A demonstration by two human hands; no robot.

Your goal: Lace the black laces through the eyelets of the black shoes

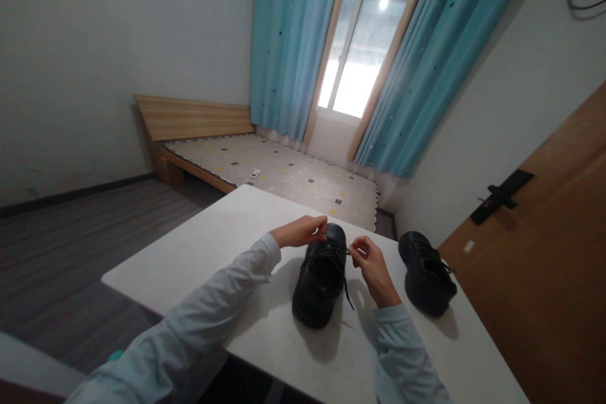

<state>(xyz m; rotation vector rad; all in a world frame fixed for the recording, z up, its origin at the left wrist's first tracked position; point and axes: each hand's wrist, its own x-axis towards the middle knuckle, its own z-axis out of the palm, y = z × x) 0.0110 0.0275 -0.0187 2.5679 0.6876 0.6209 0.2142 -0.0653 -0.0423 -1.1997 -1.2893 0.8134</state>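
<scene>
A black lace-up shoe [318, 284] stands on the white table in front of me, its toe pointing away and its opening towards me. At the shoe's left side, near the toe, my left hand [303, 231] is closed in a pinch at the laces; what lies between its fingertips is too small to make out. My right hand [374, 267] pinches a black shoelace [348, 251] just right of the shoe. One loose lace end hangs down the shoe's right side. To the right sits a second black shoe [427, 274], touched by neither hand.
The white table [199, 252] reaches out to both sides under the shoes. Behind it is a bed with a patterned mattress [293, 170] and a small white object [255, 173] on top. A wooden door [544, 252] with a black handle is close by the table's right edge.
</scene>
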